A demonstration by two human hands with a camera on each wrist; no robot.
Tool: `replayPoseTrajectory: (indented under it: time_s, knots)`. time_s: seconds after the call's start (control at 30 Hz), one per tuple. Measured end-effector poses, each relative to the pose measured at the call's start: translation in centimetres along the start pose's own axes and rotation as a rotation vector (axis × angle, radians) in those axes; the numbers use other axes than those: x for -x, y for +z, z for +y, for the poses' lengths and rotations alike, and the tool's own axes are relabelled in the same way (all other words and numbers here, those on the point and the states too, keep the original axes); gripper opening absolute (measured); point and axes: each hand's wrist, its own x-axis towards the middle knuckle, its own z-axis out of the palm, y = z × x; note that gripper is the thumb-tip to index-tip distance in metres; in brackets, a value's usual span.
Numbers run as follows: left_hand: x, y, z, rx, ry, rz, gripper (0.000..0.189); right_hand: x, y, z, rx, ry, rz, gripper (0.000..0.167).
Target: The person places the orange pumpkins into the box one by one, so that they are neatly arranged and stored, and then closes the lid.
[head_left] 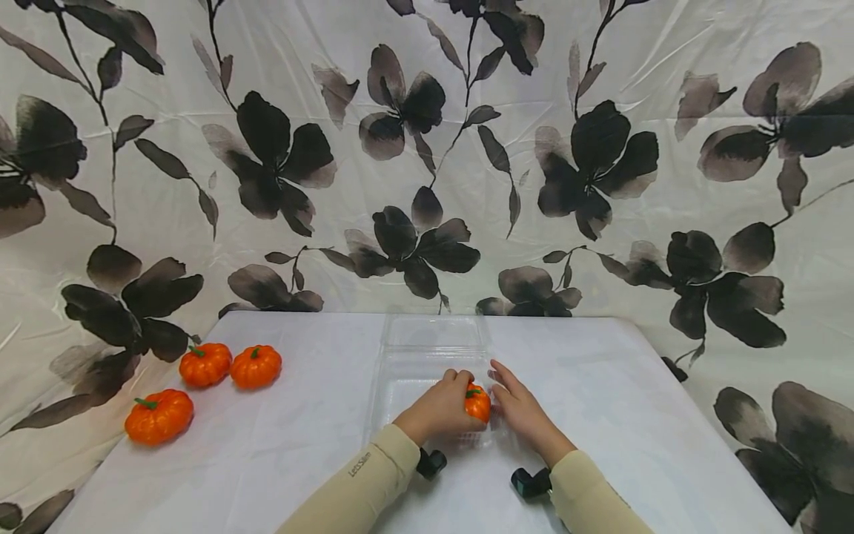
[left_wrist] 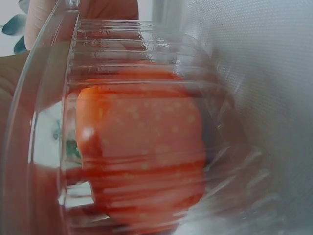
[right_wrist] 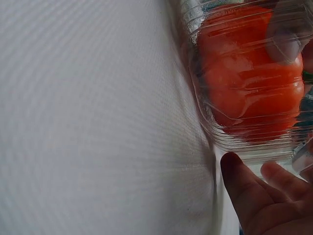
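Observation:
A small orange pumpkin (head_left: 477,404) with a green stem sits inside a clear plastic clamshell container (head_left: 383,397), at its near right part. Fingers and thumb of my left hand (head_left: 437,408) curl round this pumpkin from the left. Through the ribbed clear wall, the left wrist view shows the pumpkin (left_wrist: 142,132) close up. My right hand (head_left: 523,415) is at the container's right side with its fingers extended. In the right wrist view, the fingertips of the right hand (right_wrist: 269,200) lie close by the container wall; whether they touch it I cannot tell.
The container's lid (head_left: 434,331) lies folded back toward the table's far edge. Several other things stand to the left: one pumpkin (head_left: 159,417) nearer, and two more, a pumpkin (head_left: 205,365) and a pumpkin (head_left: 256,367), farther back on the white-covered table (head_left: 287,460).

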Motion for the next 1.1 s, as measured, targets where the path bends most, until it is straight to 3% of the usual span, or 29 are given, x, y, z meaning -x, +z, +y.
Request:
replayPoseTrajectory:
  time_s: [0.67,1.1]
  knots:
    - [0.5,-0.3,-0.6,0.044,0.008,0.016,0.089,0.3,0.1,-0.1,-0.019,-0.015,0.004,0.052]
    - [2.0,-2.7,-1.4,0.046,0.02,0.075,0.08,0.2,0.3,-0.1,0.033,0.004,0.015,0.052]
